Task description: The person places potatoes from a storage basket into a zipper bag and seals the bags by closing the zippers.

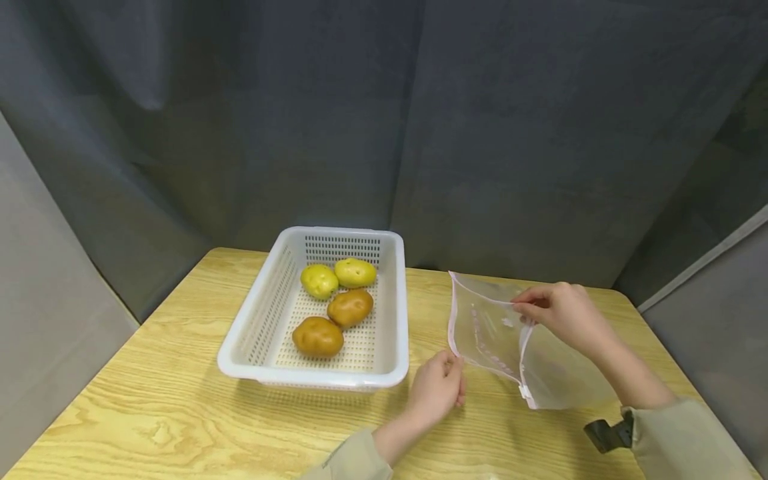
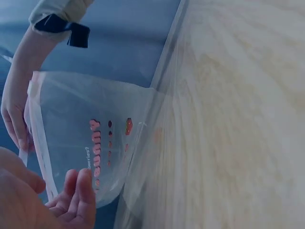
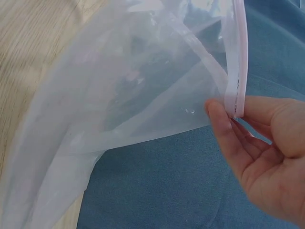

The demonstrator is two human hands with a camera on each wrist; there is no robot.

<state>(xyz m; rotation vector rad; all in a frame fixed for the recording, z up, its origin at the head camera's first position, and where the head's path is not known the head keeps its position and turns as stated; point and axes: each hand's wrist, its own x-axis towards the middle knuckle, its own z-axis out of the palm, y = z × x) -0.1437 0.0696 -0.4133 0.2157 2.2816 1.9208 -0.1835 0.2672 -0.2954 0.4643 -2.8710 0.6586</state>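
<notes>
A clear zip bag [image 1: 489,333] with pink-edged rims and a white slider [image 1: 525,392] is spread at the mouth between both hands, over the right side of the table. My right hand [image 1: 567,313] pinches one rim between thumb and fingertips; the right wrist view shows the pink strip [image 3: 240,62] ending in that pinch. At the near-left part of the mouth, my left hand [image 1: 437,387] holds the other rim with curled fingers. Pink lettering [image 2: 96,150] shows on the bag in the left wrist view. No contents show inside the bag.
Left of the bag stands a white perforated basket [image 1: 397,313] holding two yellow potatoes [image 1: 355,273] and two brown potatoes [image 1: 318,337]. The wooden table [image 1: 150,387] ends at a dark curtain [image 1: 300,133] behind. A black strap [image 1: 609,435] hangs at the right sleeve.
</notes>
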